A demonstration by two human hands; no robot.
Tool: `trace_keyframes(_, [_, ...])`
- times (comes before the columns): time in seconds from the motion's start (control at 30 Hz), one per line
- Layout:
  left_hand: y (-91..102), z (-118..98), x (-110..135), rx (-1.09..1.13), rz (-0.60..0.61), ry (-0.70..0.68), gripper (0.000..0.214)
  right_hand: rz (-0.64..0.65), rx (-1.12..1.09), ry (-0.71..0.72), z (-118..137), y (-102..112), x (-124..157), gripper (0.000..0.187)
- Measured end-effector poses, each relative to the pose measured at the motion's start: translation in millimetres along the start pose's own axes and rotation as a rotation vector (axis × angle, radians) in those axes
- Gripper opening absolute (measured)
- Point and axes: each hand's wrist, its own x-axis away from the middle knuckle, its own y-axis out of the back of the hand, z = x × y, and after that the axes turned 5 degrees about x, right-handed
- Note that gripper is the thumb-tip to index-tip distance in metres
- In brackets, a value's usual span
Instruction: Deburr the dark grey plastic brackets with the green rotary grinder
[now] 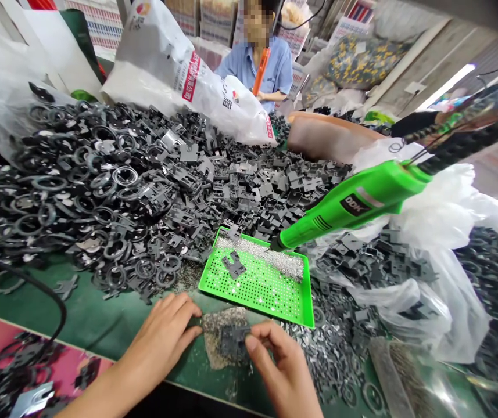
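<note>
Pinched at its right edge by the thumb and fingers of my right hand (281, 363) is a dark grey plastic part (233, 341). It is over a speckled, worn pad (214, 354) at the table's front. My left hand (161, 334) is at the pad's left side, thumb and forefinger drawn together; whatever is between them is too small to make out. Just beyond both hands sits a green perforated tray (255, 303) with a band of tiny silvery screws (257, 248) and a loose grey part (233, 265) in it. A green electric screwdriver (344, 200) leans with its tip over the screws.
A large heap of dark rings (118, 191) and grey plastic parts (257, 188) covers the back of the table. Small metal pieces (327, 354) lie right of the tray. Plastic bags (444, 290) stand at right. Across the table is a person in a blue shirt (281, 72).
</note>
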Motion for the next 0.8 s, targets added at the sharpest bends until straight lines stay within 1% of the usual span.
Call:
trace_keyframes(0.07, [2.8,1,2,0.128,-0.028,0.049,0.013,-0.029,-0.092,-0.029,2,-5,2,0.030])
trace_keyframes(0.13, [6.5,-2,5,0.325,-0.048,0.144,0.019,-0.012,-0.190,-0.063,4,-13,4,0.031])
trace_keyframes(0.2, [10.1,-11,6,0.578,-0.044,0.286,0.019,0.046,-0.268,-0.089,3,-22,5,0.032])
trace_keyframes(0.27, [13.3,-23,5,0.804,-0.029,0.438,0.024,0.088,-0.313,-0.107,2,-29,5,0.033])
trace_keyframes(0.33, [15.7,-35,2,0.956,-0.029,0.543,0.029,0.091,-0.328,-0.122,-1,-33,4,0.034])
trace_keyframes(0.37, [16.6,-39,1,1.009,-0.034,0.573,0.031,0.082,-0.329,-0.133,-2,-34,4,0.034])
trace_keyframes(0.47, [17.6,-47,-3,1.111,-0.059,0.605,0.036,0.066,-0.334,-0.161,-5,-32,5,0.036])
trace_keyframes(0.57, [16.5,-47,-4,1.128,-0.055,0.589,0.036,0.044,-0.338,-0.166,-4,-29,5,0.035])
trace_keyframes(0.7, [13.4,-44,-3,1.073,-0.036,0.513,0.031,0.029,-0.282,-0.147,0,-27,6,0.031])
trace_keyframes(0.77, [11.3,-43,-1,1.019,-0.042,0.453,0.026,0.007,-0.195,-0.107,1,-28,8,0.028])
trace_keyframes(0.8, [10.2,-42,0,0.972,-0.045,0.409,0.022,-0.025,-0.133,-0.075,1,-28,9,0.026])
